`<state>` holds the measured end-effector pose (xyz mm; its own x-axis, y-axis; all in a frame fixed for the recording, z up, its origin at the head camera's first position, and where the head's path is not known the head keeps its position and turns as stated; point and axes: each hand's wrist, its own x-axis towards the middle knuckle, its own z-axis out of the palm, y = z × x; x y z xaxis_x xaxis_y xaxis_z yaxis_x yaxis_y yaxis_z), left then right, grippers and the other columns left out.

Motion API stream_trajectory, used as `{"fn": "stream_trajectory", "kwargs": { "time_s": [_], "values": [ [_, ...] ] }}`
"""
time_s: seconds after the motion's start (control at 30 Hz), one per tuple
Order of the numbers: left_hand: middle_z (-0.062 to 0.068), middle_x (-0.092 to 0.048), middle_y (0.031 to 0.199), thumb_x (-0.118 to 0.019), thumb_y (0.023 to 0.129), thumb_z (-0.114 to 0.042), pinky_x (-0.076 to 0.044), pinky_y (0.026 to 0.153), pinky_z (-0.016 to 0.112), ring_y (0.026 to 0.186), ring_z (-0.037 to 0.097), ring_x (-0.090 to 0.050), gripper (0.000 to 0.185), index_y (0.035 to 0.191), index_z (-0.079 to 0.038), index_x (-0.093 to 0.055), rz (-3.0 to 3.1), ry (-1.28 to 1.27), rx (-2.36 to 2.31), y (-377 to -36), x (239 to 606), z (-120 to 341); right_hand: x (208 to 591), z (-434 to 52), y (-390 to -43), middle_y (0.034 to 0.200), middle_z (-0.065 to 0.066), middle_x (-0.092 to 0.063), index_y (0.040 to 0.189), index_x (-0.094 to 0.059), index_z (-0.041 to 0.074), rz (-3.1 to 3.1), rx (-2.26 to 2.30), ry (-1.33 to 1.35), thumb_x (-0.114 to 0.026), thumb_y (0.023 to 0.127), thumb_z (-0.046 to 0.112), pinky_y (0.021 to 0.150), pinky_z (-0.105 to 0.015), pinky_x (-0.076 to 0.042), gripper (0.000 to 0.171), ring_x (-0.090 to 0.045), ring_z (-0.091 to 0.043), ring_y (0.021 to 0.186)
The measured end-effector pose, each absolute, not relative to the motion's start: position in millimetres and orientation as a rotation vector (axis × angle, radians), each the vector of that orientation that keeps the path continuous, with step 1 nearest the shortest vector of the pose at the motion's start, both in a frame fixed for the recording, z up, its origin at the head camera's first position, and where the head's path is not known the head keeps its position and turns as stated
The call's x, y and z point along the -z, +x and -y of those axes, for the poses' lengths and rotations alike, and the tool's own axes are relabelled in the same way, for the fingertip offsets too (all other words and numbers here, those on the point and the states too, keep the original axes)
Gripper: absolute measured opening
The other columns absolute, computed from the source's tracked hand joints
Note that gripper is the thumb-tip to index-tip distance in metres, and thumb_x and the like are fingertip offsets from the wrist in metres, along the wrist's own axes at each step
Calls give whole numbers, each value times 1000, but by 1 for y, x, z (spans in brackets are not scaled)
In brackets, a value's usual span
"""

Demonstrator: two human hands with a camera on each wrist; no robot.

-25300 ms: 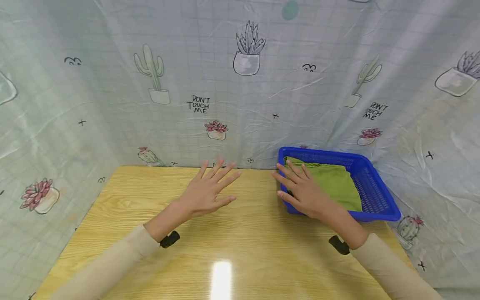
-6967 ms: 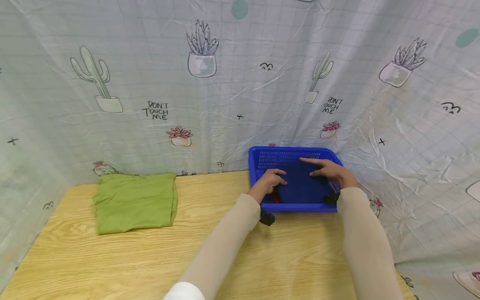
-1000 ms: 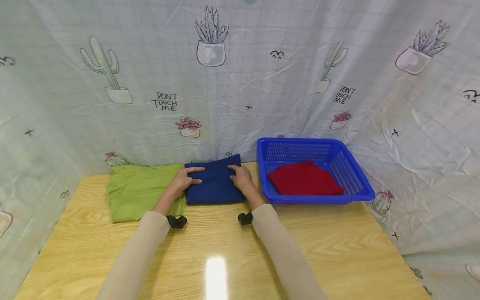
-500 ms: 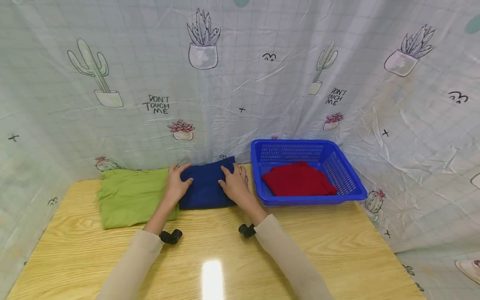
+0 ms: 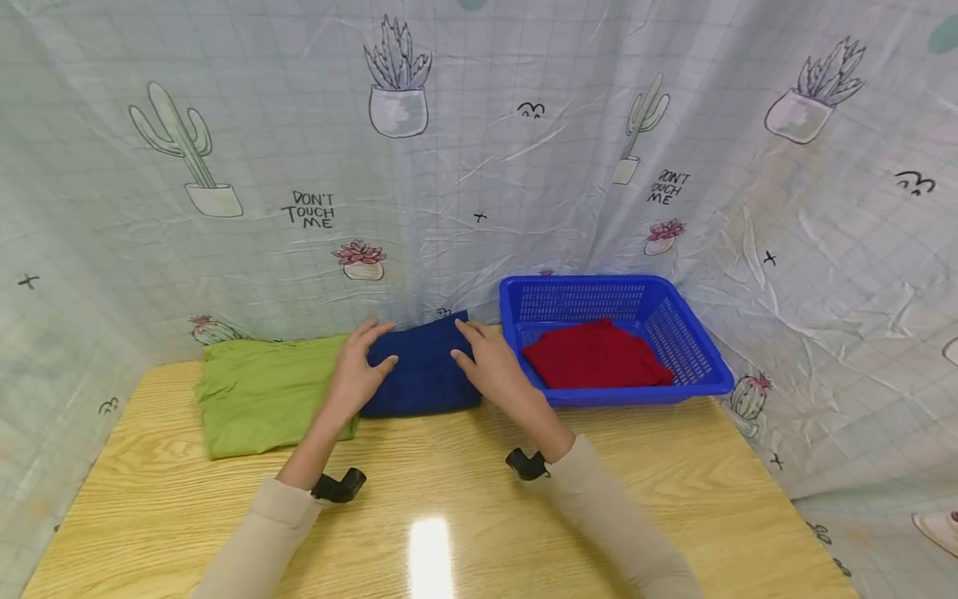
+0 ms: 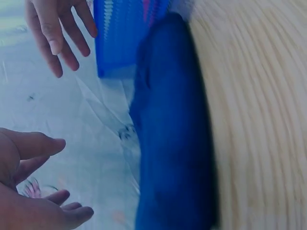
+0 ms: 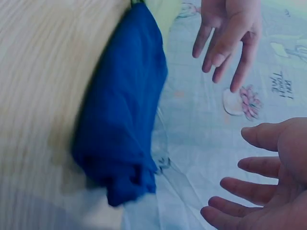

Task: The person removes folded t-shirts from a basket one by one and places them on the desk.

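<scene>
1. My left hand (image 5: 358, 372) hovers over the left edge of the folded blue cloth (image 5: 422, 376), fingers spread and relaxed, gripping nothing; in the left wrist view those fingers (image 6: 36, 148) are clear of the blue cloth (image 6: 175, 143).
2. My right hand (image 5: 494, 366) hovers over the cloth's right edge, its fingers loose and apart too; in the right wrist view they (image 7: 249, 167) sit off the blue cloth (image 7: 122, 124), with nothing pinched between them.
3. The blue cloth lies flat on the wooden table (image 5: 479, 507) at its far edge, against the printed curtain (image 5: 464, 166).
4. Just to its left lies a folded green cloth (image 5: 262, 395); the two touch or overlap slightly under my left hand.
5. To the right of the blue cloth stands a blue basket (image 5: 703, 366), close beside it, also against the curtain.
6. Inside the basket lies a folded red cloth (image 5: 595, 358).
7. Both my sleeves (image 5: 262, 532) are beige, and a small black camera mount (image 5: 338, 484) sits at each wrist.
8. A bright glare of light (image 5: 429, 557) shows on the table near me.
</scene>
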<state>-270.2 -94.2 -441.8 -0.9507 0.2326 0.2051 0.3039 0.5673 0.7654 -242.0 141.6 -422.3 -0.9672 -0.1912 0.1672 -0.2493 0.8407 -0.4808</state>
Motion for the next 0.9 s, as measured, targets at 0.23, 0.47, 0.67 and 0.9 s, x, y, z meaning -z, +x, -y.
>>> {"fn": "stream_trajectory", "kwargs": {
  "time_s": [0.23,0.47,0.67,0.9],
  "values": [
    [23,-28,162,-69,96,-3,-36,114,58,148,44,-29,55,149,-8,-52,2643,-601,1480,-258,429,73,402,-176,-232,153,-18,-48,152,-47,3,2850,-757,368,-60,104,23,115,-50,-38,53,-44,-37,142],
    [20,-32,161,-71,95,-6,-38,110,63,145,45,-33,54,147,-11,-55,2602,-685,1423,-252,421,49,385,-210,-226,152,-18,-49,152,-47,4,2831,-709,324,-60,104,22,116,-50,-36,53,-44,-36,142],
    [16,-34,161,-71,96,-9,-40,109,61,148,41,-32,52,146,-14,-57,2570,-748,1425,-249,416,27,379,-242,-225,151,-19,-50,151,-48,3,2838,-649,314,-63,103,19,116,-52,-35,53,-45,-38,141],
    [16,-40,158,-72,96,-9,-38,111,60,147,39,-34,48,142,-12,-61,2491,-821,1478,-250,405,6,372,-276,-227,147,-22,-53,152,-46,2,2877,-545,311,-63,102,16,112,-56,-39,54,-49,-42,136]
  ]
}}
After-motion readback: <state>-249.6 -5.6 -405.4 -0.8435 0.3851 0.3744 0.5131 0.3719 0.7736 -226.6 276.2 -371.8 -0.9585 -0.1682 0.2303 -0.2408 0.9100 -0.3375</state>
